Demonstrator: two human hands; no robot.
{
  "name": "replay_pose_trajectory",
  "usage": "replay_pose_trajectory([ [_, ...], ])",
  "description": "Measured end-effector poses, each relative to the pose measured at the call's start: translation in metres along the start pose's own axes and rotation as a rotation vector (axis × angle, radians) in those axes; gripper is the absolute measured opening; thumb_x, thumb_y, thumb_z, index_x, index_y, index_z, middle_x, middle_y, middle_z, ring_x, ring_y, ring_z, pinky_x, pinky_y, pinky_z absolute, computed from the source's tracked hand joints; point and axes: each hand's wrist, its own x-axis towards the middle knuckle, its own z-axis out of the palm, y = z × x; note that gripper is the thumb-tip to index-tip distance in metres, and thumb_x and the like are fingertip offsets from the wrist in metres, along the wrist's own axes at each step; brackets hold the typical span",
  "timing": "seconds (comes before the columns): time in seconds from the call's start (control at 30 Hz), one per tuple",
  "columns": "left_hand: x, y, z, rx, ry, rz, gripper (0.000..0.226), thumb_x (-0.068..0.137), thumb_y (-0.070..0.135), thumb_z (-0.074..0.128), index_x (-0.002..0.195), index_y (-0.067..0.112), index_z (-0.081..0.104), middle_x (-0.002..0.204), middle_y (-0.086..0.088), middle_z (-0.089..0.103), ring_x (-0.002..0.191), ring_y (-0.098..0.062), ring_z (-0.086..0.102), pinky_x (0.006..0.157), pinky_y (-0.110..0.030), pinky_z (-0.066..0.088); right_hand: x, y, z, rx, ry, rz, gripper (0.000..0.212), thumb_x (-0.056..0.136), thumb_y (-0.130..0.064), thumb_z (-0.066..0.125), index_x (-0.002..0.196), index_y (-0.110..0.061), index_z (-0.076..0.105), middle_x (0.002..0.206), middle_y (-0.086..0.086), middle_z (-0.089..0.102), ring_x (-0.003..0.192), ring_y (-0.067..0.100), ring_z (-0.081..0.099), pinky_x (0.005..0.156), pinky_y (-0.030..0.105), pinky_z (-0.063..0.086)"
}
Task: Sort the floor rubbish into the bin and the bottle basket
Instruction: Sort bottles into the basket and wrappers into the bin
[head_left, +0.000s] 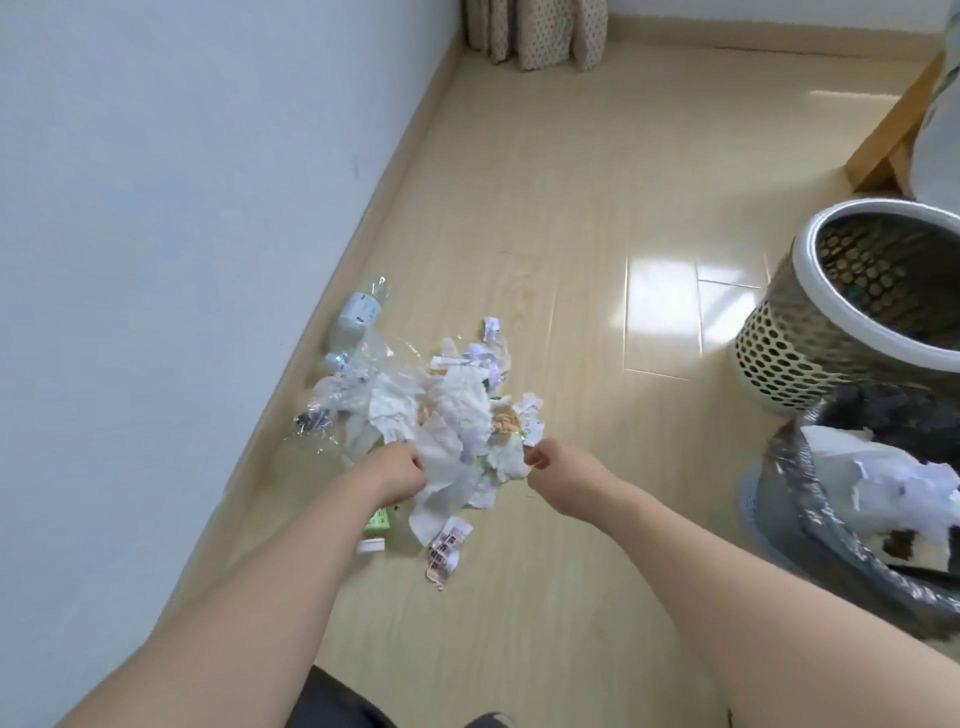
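A heap of crumpled white paper (457, 415) and wrappers lies on the floor beside the wall. My left hand (397, 475) grips the near left edge of the paper. At the heap's near right side my right hand (558, 470) pinches a scrap. A clear plastic bottle (356, 322) with a pale blue label lies at the heap's far left, next to crushed clear plastic (332, 410). The white perforated basket (810, 332) stands at the right. In front of it stands the bin (810, 499) lined with a dark bag, holding white paper.
A green packet (378, 519), a small white piece (371, 545) and a printed slip (444, 545) lie near my left wrist. A wooden furniture leg (883, 140) stands at the far right and a curtain (535, 31) hangs at the back.
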Motion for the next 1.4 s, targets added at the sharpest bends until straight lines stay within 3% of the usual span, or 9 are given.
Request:
replay_pose_trajectory([
  [0.13,0.022,-0.04,0.028,0.121,-0.144,-0.009,0.027,0.086,0.011,0.049,0.105,0.012,0.068,0.112,-0.007,0.068,0.104,-0.023,0.061,0.092,-0.033,0.051,0.023,-0.002,0.065,-0.093,-0.134,0.014,0.044,0.091,-0.015,0.041,0.134,-0.019,0.052,0.135,0.003,0.053,0.118,0.023,0.054,0.093,0.028,0.046],
  [0.27,0.043,-0.052,0.042,0.074,-0.243,-0.041,0.041,0.088,0.012,0.05,0.124,0.024,0.064,0.134,0.001,0.056,0.119,-0.02,0.053,0.098,-0.027,0.044,0.046,0.013,0.12,-0.131,-0.263,0.054,0.052,0.091,-0.009,0.039,0.141,-0.022,0.047,0.148,0.003,0.036,0.125,0.023,0.049,0.097,0.029,0.045],
  [0.4,0.058,-0.047,0.056,0.135,-0.308,-0.017,0.046,0.091,0.013,0.048,0.136,0.024,0.057,0.158,-0.003,0.016,0.132,-0.022,0.044,0.102,-0.026,0.035,0.063,0.022,0.159,-0.143,-0.372,0.036,0.058,0.091,-0.008,0.042,0.146,-0.027,0.039,0.16,0.001,0.002,0.14,0.023,0.033,0.107,0.031,0.038],
  [0.5,0.06,-0.046,0.066,0.156,-0.294,-0.03,0.058,0.093,0.013,0.04,0.151,0.016,0.033,0.162,-0.001,-0.004,0.132,-0.024,0.045,0.106,-0.032,0.039,0.075,0.023,0.177,-0.171,-0.417,0.009,0.061,0.092,-0.019,0.043,0.149,-0.036,0.031,0.161,-0.003,-0.013,0.144,0.026,0.025,0.112,0.034,0.032],
  [0.6,0.062,-0.046,0.065,0.084,-0.187,-0.042,0.06,0.092,0.011,0.038,0.151,0.01,0.027,0.162,-0.001,0.006,0.133,-0.024,0.044,0.106,-0.03,0.036,0.087,0.025,0.187,-0.246,-0.465,0.004,0.061,0.095,-0.028,0.043,0.152,-0.037,0.021,0.161,-0.001,-0.016,0.147,0.031,0.012,0.116,0.038,0.025],
  [0.83,0.057,-0.055,0.066,-0.057,0.019,-0.036,0.044,0.094,0.014,0.04,0.138,0.01,0.045,0.155,0.0,0.026,0.129,-0.021,0.043,0.091,-0.022,0.031,0.094,0.027,0.2,-0.336,-0.439,-0.039,0.059,0.09,-0.024,0.037,0.148,-0.031,0.025,0.152,0.001,0.002,0.121,0.035,0.035,0.103,0.038,0.035],
  [1.07,0.051,-0.052,0.059,-0.045,0.016,-0.064,0.041,0.097,0.015,0.039,0.137,0.008,0.047,0.15,-0.006,0.034,0.132,-0.023,0.04,0.095,-0.025,0.031,0.091,0.03,0.188,-0.465,-0.415,-0.112,0.048,0.093,-0.023,0.038,0.14,-0.012,0.04,0.155,0.0,-0.006,0.126,0.032,0.028,0.102,0.037,0.036],
  [1.23,0.049,-0.048,0.058,-0.073,0.008,-0.028,0.042,0.098,0.02,0.04,0.139,0.011,0.047,0.151,-0.005,0.033,0.134,-0.02,0.038,0.098,-0.022,0.029,0.079,0.032,0.185,-0.801,-0.388,-0.205,0.05,0.09,-0.016,0.041,0.14,-0.009,0.042,0.151,-0.003,0.005,0.124,0.027,0.029,0.085,0.036,0.039],
  [1.4,0.045,-0.051,0.054,-0.094,0.044,-0.05,0.034,0.098,0.014,0.04,0.128,0.005,0.054,0.144,-0.008,0.041,0.131,-0.023,0.039,0.092,-0.022,0.029,0.067,0.049,0.175,-0.742,-0.351,-0.141,0.053,0.089,-0.011,0.037,0.141,-0.009,0.039,0.149,0.001,0.014,0.122,0.027,0.033,0.094,0.039,0.039],
])
